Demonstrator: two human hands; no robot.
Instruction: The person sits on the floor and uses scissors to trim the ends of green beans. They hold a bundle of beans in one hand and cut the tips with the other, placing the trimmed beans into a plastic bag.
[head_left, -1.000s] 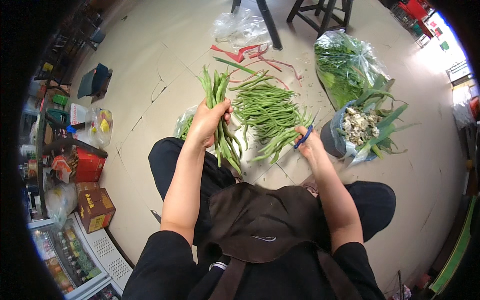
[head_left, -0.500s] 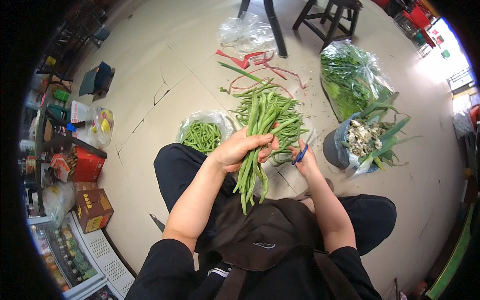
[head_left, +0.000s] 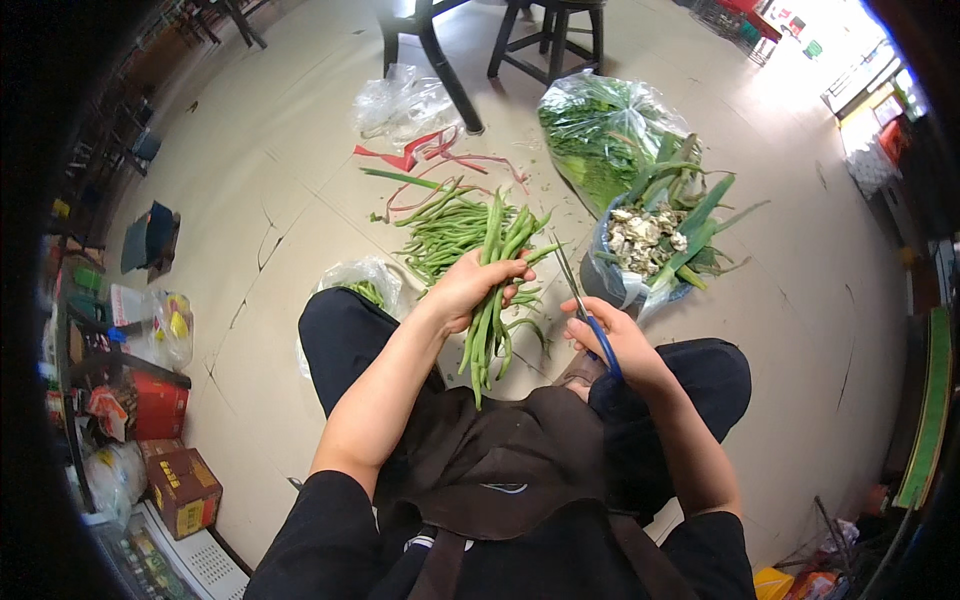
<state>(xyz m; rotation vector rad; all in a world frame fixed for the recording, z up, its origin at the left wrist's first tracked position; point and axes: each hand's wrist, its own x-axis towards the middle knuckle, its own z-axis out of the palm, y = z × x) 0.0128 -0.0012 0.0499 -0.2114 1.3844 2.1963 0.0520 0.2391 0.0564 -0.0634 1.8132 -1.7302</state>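
Observation:
My left hand (head_left: 470, 287) is closed around a bunch of long green beans (head_left: 484, 335), which stick out above and below the fist. In my right hand (head_left: 622, 345) is a pair of scissors (head_left: 597, 333) with blue handles. Its blades point up and away, their tips by the end of one bean that juts right from the bunch. Whether they touch that bean I cannot tell. Beyond my left hand a pile of loose green beans (head_left: 437, 236) lies on the floor. A clear plastic bag (head_left: 385, 275) with green beans in it sits left of my knee, partly hidden by my leg.
A bucket (head_left: 597, 272) lined with a bag holds leek greens and pale scraps to the right. Behind it lies a clear bag of leafy greens (head_left: 600, 140). Red ties (head_left: 408, 155), a crumpled plastic bag (head_left: 405, 105) and dark stool legs (head_left: 450, 75) are farther off. Boxes (head_left: 185, 490) stand left.
My right hand has lifted the scissors from low beside the beans to the bean ends. The bunch stays in my left hand. The whole view has swung to the right.

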